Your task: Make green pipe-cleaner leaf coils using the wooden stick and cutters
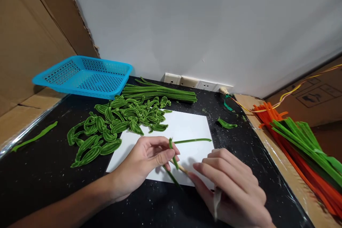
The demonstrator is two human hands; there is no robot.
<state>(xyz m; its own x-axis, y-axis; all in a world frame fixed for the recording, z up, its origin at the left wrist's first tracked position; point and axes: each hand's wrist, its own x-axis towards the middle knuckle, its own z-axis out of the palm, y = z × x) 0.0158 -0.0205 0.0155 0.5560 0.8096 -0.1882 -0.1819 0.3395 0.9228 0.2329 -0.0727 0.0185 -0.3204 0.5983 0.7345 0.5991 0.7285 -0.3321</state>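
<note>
Over a white sheet [191,124], my left hand [152,156] pinches a green fuzzy stem [175,162] between thumb and fingers. The stem is bent, with one length running right over the sheet and another hanging toward the lower right. My right hand [227,185] is closed on a thin pale stick [183,169], whose far end reaches the stem near my left fingertips. A whitish strip [217,203] hangs by my right palm. Many green leaf shapes [109,124] lie heaped beyond my left hand, partly on the sheet.
A blue basket [100,80] stands at the back left. Green stems [160,92] lie along the wall before a socket strip [189,82]. A single leaf [226,124] lies right of the sheet. Orange [288,146] and green bundles [310,142] rest at the right edge near wires.
</note>
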